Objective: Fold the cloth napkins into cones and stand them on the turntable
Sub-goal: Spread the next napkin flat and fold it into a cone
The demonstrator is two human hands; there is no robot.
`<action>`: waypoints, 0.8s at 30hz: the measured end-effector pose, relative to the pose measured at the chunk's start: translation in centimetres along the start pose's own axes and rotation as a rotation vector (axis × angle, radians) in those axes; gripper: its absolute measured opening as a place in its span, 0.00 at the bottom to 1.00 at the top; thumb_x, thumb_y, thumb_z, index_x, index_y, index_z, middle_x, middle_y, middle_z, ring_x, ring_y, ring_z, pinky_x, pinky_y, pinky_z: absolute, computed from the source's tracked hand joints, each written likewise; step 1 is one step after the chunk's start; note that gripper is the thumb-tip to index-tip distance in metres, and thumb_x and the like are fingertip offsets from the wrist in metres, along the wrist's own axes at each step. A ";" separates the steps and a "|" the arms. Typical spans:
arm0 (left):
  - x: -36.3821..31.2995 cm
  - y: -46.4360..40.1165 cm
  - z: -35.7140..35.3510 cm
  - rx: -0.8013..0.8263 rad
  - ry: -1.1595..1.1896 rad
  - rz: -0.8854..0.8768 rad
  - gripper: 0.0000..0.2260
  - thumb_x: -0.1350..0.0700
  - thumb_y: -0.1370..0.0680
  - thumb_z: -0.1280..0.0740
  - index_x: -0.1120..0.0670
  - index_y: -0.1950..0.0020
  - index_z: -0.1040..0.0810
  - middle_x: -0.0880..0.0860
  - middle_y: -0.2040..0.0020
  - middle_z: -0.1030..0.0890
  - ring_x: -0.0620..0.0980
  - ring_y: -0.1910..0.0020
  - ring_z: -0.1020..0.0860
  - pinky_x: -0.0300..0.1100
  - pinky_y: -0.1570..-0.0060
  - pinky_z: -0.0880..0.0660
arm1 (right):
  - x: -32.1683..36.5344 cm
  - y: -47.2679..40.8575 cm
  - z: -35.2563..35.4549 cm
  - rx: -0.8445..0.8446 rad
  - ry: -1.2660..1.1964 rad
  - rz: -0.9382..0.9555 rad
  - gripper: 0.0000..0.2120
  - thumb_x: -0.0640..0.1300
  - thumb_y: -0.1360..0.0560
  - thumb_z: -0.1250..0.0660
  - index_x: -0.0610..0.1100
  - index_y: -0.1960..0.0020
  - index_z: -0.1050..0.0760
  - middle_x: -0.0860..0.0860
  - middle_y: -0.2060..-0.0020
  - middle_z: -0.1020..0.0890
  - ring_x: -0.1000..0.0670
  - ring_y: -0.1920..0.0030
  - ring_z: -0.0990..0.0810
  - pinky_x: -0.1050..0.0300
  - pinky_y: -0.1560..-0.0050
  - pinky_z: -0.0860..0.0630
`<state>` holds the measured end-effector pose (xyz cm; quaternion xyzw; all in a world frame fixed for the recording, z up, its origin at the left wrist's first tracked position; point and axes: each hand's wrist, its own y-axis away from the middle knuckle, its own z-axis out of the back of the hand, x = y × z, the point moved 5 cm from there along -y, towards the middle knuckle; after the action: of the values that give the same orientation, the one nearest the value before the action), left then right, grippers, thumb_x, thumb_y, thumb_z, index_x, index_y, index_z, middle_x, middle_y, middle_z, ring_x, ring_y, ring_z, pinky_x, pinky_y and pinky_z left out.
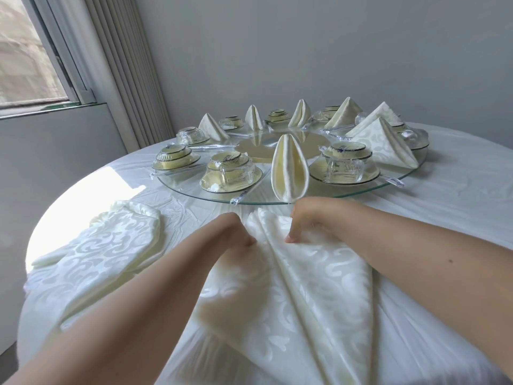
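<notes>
A cream patterned napkin lies partly folded on the table in front of me, its point toward the turntable. My left hand pinches its left fold near the top. My right hand presses fingertips down on the right fold. On the glass turntable several folded napkin cones stand; the nearest cone is upright at the front rim, just beyond my right hand.
A stack of unfolded napkins lies at my left. Wrapped tableware sets and wrapped chopsticks ring the turntable. The round table with a white cloth sits near a wall, window and curtain.
</notes>
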<state>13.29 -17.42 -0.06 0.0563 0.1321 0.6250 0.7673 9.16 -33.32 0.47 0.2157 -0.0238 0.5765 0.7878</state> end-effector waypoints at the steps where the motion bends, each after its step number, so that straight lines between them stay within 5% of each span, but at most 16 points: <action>1: 0.2 -0.1 -0.2 0.002 0.015 0.020 0.18 0.45 0.22 0.36 0.60 0.60 0.31 0.54 0.64 0.29 0.53 0.59 0.25 0.40 0.60 0.31 | 0.1 0.2 0.0 -0.023 -0.017 0.002 0.29 0.51 0.32 0.23 0.40 0.36 0.26 0.47 0.42 0.21 0.44 0.44 0.21 0.53 0.41 0.24; 4: 0.9 -0.6 -1.0 -0.053 0.193 0.041 0.17 0.44 0.25 0.32 0.59 0.55 0.25 0.55 0.61 0.23 0.55 0.55 0.22 0.41 0.57 0.29 | 0.0 0.6 0.1 -0.068 -0.088 0.027 0.31 0.49 0.32 0.23 0.39 0.34 0.28 0.45 0.40 0.22 0.44 0.42 0.22 0.52 0.40 0.25; 8: 1.8 0.2 -0.9 -0.200 0.520 -0.038 0.17 0.50 0.27 0.28 0.54 0.69 0.32 0.50 0.74 0.29 0.49 0.76 0.31 0.36 0.76 0.37 | -0.2 1.4 -0.2 -0.092 -0.144 0.053 0.32 0.49 0.30 0.25 0.41 0.31 0.32 0.47 0.38 0.24 0.46 0.40 0.24 0.57 0.42 0.26; 12: 1.6 1.1 1.9 -0.303 0.654 -0.138 0.24 0.50 0.29 0.25 0.52 0.73 0.40 0.49 0.77 0.37 0.51 0.77 0.39 0.39 0.73 0.43 | 0.2 2.7 2.8 -0.172 -0.225 0.112 0.19 0.49 0.30 0.25 0.42 0.43 0.24 0.48 0.57 0.22 0.47 0.54 0.23 0.61 0.63 0.30; 15: 0.6 3.3 7.9 -0.516 0.690 -0.242 0.24 0.49 0.30 0.25 0.53 0.73 0.38 0.51 0.76 0.36 0.50 0.76 0.38 0.41 0.73 0.43 | 0.8 4.4 8.2 -0.319 -0.358 0.201 0.18 0.47 0.31 0.24 0.40 0.45 0.21 0.47 0.55 0.21 0.48 0.55 0.21 0.63 0.58 0.29; 17: -0.3 5.6 13.1 -0.700 0.698 -0.347 0.23 0.48 0.29 0.25 0.53 0.72 0.38 0.50 0.76 0.36 0.49 0.76 0.38 0.42 0.73 0.43 | 1.4 6.8 12.5 -0.451 -0.428 0.292 0.08 0.46 0.30 0.25 0.42 0.59 0.21 0.51 0.56 0.20 0.49 0.58 0.20 0.65 0.65 0.28; 19: -0.9 8.5 17.6 -0.895 0.649 -0.423 0.23 0.47 0.30 0.26 0.53 0.71 0.37 0.49 0.74 0.35 0.48 0.75 0.37 0.41 0.74 0.41 | 2.1 9.7 16.4 -0.560 -0.506 0.399 0.07 0.45 0.31 0.24 0.41 0.58 0.19 0.51 0.53 0.17 0.48 0.54 0.18 0.59 0.58 0.23; 21: -1.5 11.5 20.4 -1.045 0.569 -0.493 0.21 0.46 0.29 0.27 0.53 0.70 0.35 0.47 0.73 0.33 0.45 0.74 0.36 0.40 0.74 0.39 | 2.4 12.6 18.8 -0.609 -0.571 0.496 0.09 0.43 0.32 0.23 0.41 0.54 0.17 0.50 0.60 0.16 0.52 0.61 0.18 0.57 0.55 0.23; 24: -1.7 15.1 20.8 -1.127 0.496 -0.588 0.18 0.46 0.28 0.28 0.50 0.69 0.34 0.44 0.71 0.31 0.40 0.72 0.34 0.38 0.72 0.38 | 2.4 15.9 19.2 -0.626 -0.534 0.602 0.05 0.41 0.33 0.24 0.43 0.58 0.18 0.55 0.71 0.19 0.59 0.72 0.22 0.67 0.67 0.27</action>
<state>4.37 -14.28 23.90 -0.5350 -0.0317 0.3583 0.7645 -0.57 -34.32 23.53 0.0927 -0.4573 0.6678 0.5799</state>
